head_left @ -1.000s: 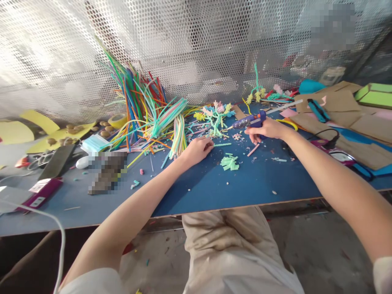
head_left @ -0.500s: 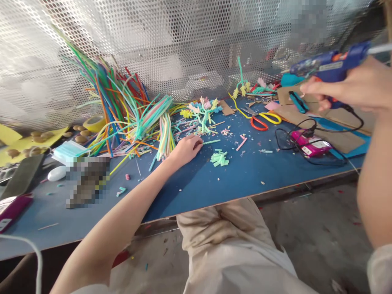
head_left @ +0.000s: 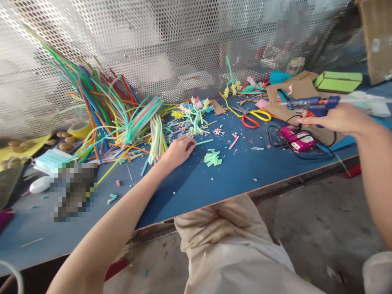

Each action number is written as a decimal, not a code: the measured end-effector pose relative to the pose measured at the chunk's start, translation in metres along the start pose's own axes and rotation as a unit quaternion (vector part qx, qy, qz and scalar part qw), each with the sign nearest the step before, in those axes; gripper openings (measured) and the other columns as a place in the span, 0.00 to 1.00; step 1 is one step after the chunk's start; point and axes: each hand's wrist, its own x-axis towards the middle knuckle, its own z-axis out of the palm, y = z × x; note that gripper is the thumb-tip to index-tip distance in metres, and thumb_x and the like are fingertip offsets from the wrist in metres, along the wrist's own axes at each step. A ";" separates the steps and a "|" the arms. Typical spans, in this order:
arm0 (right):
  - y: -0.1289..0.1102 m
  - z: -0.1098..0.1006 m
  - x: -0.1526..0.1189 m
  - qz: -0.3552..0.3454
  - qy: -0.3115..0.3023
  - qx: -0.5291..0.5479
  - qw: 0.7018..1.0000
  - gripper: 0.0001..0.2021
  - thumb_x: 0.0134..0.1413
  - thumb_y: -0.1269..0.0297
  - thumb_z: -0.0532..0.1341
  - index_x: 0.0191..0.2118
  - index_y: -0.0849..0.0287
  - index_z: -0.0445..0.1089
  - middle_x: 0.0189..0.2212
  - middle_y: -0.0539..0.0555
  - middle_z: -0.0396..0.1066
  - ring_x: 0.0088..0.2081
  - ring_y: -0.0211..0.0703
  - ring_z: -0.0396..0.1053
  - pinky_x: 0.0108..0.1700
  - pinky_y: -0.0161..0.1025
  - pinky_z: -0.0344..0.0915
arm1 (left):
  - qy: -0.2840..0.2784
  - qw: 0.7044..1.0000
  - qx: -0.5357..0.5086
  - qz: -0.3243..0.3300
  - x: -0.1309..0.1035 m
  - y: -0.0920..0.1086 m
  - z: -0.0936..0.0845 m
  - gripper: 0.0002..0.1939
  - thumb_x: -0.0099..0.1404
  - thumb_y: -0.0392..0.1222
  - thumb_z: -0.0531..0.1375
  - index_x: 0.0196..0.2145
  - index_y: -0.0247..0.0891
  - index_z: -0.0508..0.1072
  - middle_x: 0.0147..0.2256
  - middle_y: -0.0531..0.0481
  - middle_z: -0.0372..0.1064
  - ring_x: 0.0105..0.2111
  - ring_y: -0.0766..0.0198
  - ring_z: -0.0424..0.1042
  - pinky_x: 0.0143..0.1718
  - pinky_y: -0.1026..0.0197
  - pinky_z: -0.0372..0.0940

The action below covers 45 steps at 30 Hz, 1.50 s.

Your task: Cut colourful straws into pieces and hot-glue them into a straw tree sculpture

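My left hand rests on the blue tabletop, fingers closed on one end of a short green pipe cleaner piece. In my right hand is a blue hot glue gun, its nozzle pointing left and a clear glue stick out of its back. The gun hangs over cardboard, just above a pink power strip with a black cord. Near my left hand lie a pile of cut mint-green pieces and a branched, coloured pipe cleaner piece.
Bundled pipe cleaners lean against the perforated metal panel at the left. Scissors with red and yellow handles lie behind the pile. A green box stands at the back right. A face mask lies far left.
My right hand has lowered the glue gun toward the table, near the cardboard and power strip. The view has turned to the right. My left hand keeps its place by the green piece.
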 end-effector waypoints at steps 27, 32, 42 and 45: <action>-0.176 -0.004 0.006 -0.070 -0.115 0.652 0.746 0.32 0.58 0.27 0.59 0.35 0.56 0.70 0.33 0.52 0.67 0.20 0.33 0.58 0.22 0.41 0.48 | -0.004 1.000 -0.006 -0.002 0.000 -0.001 0.001 0.09 0.74 0.40 0.55 0.43 0.38 0.76 0.43 0.44 0.76 0.41 0.56 0.75 0.47 0.54 0.69; -0.226 0.038 0.020 -0.104 -0.190 0.662 0.717 0.32 0.62 0.26 0.55 0.41 0.54 0.70 0.33 0.54 0.71 0.32 0.42 0.70 0.32 0.42 0.64 | -0.004 1.000 -0.007 -0.005 -0.001 0.000 0.000 0.09 0.74 0.39 0.56 0.43 0.38 0.76 0.43 0.44 0.76 0.41 0.57 0.75 0.48 0.54 0.70; -0.255 0.107 0.026 -0.146 -0.196 0.635 0.733 0.40 0.57 0.18 0.44 0.44 0.50 0.70 0.42 0.57 0.74 0.41 0.50 0.74 0.32 0.47 0.69 | -0.008 1.000 -0.006 -0.005 -0.002 0.001 0.003 0.09 0.74 0.39 0.56 0.44 0.37 0.77 0.43 0.43 0.75 0.41 0.56 0.75 0.47 0.54 0.71; -0.253 0.111 0.025 -0.144 -0.172 0.616 0.755 0.37 0.59 0.20 0.45 0.44 0.49 0.70 0.44 0.56 0.75 0.42 0.51 0.75 0.32 0.49 0.69 | -0.009 1.000 -0.003 -0.004 -0.002 0.001 0.002 0.09 0.74 0.38 0.56 0.44 0.37 0.77 0.43 0.43 0.75 0.41 0.57 0.75 0.47 0.54 0.71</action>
